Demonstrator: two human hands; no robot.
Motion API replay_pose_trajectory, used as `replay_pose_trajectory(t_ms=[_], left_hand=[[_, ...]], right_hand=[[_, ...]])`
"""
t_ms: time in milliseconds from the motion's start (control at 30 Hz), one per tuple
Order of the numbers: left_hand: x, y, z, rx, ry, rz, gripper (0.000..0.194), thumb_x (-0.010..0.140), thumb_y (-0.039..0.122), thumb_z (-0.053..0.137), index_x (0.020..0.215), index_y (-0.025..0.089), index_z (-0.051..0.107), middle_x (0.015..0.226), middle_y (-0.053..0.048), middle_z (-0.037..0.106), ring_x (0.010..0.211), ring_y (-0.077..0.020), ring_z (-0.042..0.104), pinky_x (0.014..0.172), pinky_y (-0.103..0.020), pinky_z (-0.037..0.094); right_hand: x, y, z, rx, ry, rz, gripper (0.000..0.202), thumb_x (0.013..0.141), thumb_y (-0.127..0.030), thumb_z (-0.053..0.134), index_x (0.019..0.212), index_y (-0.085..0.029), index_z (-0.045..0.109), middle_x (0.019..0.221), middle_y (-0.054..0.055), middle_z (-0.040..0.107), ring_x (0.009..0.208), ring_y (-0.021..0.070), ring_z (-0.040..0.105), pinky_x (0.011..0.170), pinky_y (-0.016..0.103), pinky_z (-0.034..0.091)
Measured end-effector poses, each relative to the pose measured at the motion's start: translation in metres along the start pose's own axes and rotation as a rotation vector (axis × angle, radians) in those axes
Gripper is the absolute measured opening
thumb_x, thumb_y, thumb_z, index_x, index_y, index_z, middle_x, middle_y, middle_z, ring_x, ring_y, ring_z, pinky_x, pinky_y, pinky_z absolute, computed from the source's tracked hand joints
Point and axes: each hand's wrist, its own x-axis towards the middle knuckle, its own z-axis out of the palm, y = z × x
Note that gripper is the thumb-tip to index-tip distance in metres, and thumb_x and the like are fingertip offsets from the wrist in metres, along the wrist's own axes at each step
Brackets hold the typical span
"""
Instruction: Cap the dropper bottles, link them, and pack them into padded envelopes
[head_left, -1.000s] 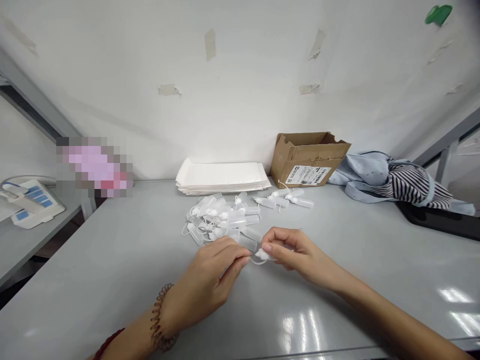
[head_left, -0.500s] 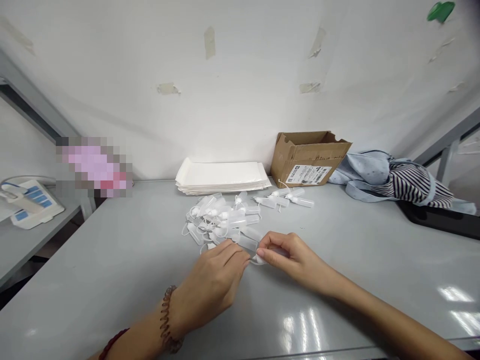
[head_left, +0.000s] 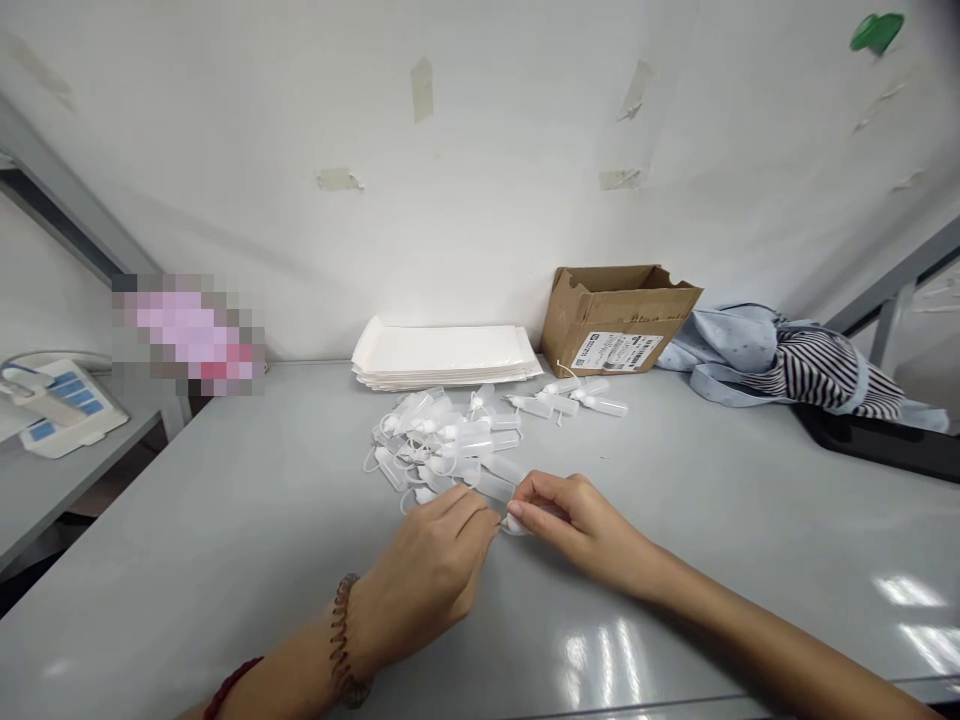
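A small translucent bottle (head_left: 515, 524) with a white cap is pinched by the thumb and fingers of my right hand (head_left: 566, 515); most of its body is hidden behind them. My left hand (head_left: 442, 550) meets it from the left, fingertips closed at the thin tip of the cap, where what they pinch is too small to name. Just beyond both hands lies a pile of similar bottles (head_left: 461, 440) with looped white straps. A smaller group of bottles (head_left: 559, 400) rests farther back, in front of the cardboard box.
White flat envelopes (head_left: 457, 352) are stacked against the wall. Right of them stands an open cardboard box (head_left: 619, 320), then a blue and striped cloth bundle (head_left: 810, 365) on a black object (head_left: 892, 440). The grey table (head_left: 225, 520) extends to both sides.
Both hands have barely moved; the right hand sits very slightly lower, its grip on the bottle kept. The bottles on the table have not moved.
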Motion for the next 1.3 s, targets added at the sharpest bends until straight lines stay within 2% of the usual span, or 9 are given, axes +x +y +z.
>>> replay_pose_trajectory(t_ms=[167,300,433,667,833,1033,1200,1300], left_hand=[[0.003,0.001,-0.001,-0.061,0.05,-0.005,0.023,0.087,0.004,0.038,0.081,0.014,0.059,0.07,-0.005,0.057,0.066,-0.0176,0.05,0.063,-0.032,0.048],[0.006,0.003,-0.008,-0.214,0.121,-0.094,0.017,0.09,0.011,0.042,0.097,0.016,0.057,0.078,-0.004,0.061,0.073,-0.0163,0.055,0.068,-0.03,0.049],[0.006,0.005,-0.013,-0.291,0.161,-0.183,0.029,0.088,0.016,0.051,0.116,0.018,0.048,0.088,-0.004,0.062,0.081,-0.0163,0.058,0.071,-0.029,0.05],[0.008,0.003,-0.015,-0.308,0.195,-0.167,0.009,0.089,0.014,0.05,0.093,0.017,0.057,0.077,-0.002,0.062,0.073,-0.0143,0.056,0.067,-0.027,0.047],[0.008,0.003,-0.01,-0.312,0.241,-0.08,0.013,0.09,0.01,0.047,0.087,0.016,0.057,0.07,-0.001,0.061,0.066,-0.0127,0.053,0.062,-0.025,0.045],[0.003,0.003,0.0,-0.202,0.209,0.051,0.016,0.09,0.007,0.044,0.082,0.015,0.057,0.065,-0.002,0.058,0.06,-0.0132,0.046,0.055,-0.025,0.041],[0.005,0.002,-0.003,-0.211,0.22,0.032,0.016,0.089,0.007,0.045,0.085,0.015,0.057,0.068,-0.003,0.06,0.061,-0.0136,0.049,0.057,-0.026,0.044],[0.008,-0.001,-0.009,-0.209,0.226,-0.026,0.015,0.089,0.009,0.046,0.085,0.015,0.058,0.07,-0.003,0.061,0.065,-0.0138,0.054,0.061,-0.025,0.046]], right_hand=[[-0.001,0.0,0.0,0.008,0.012,-0.008,0.027,0.09,-0.038,0.046,0.075,-0.016,0.054,0.059,-0.004,0.047,0.053,0.0085,0.037,0.049,0.021,0.028],[-0.002,-0.006,-0.006,0.117,0.017,-0.007,0.029,0.09,-0.04,0.046,0.077,-0.016,0.055,0.061,-0.004,0.045,0.056,0.0085,0.037,0.052,0.021,0.029],[-0.004,-0.01,-0.011,0.234,-0.003,0.019,0.033,0.09,-0.045,0.046,0.076,-0.016,0.053,0.062,-0.005,0.04,0.055,0.0079,0.034,0.05,0.021,0.027],[-0.005,-0.01,-0.011,0.268,-0.011,0.054,0.035,0.089,-0.048,0.047,0.076,-0.016,0.053,0.063,-0.004,0.041,0.056,0.0079,0.035,0.049,0.021,0.028],[-0.004,-0.008,-0.011,0.212,-0.008,0.022,0.032,0.09,-0.044,0.047,0.075,-0.016,0.053,0.063,-0.004,0.043,0.058,0.0084,0.037,0.053,0.022,0.03],[-0.002,-0.003,-0.012,0.126,-0.08,0.018,0.035,0.085,-0.046,0.054,0.067,-0.017,0.048,0.055,-0.007,0.033,0.051,0.0073,0.027,0.048,0.021,0.023],[-0.001,-0.001,-0.01,0.139,-0.078,-0.004,0.036,0.088,-0.048,0.049,0.071,-0.016,0.049,0.058,-0.006,0.035,0.053,0.0079,0.03,0.049,0.021,0.024],[0.002,0.0,-0.015,0.191,-0.084,-0.025,0.044,0.091,-0.053,0.037,0.078,-0.015,0.054,0.06,-0.003,0.043,0.054,0.0089,0.037,0.05,0.022,0.03]])
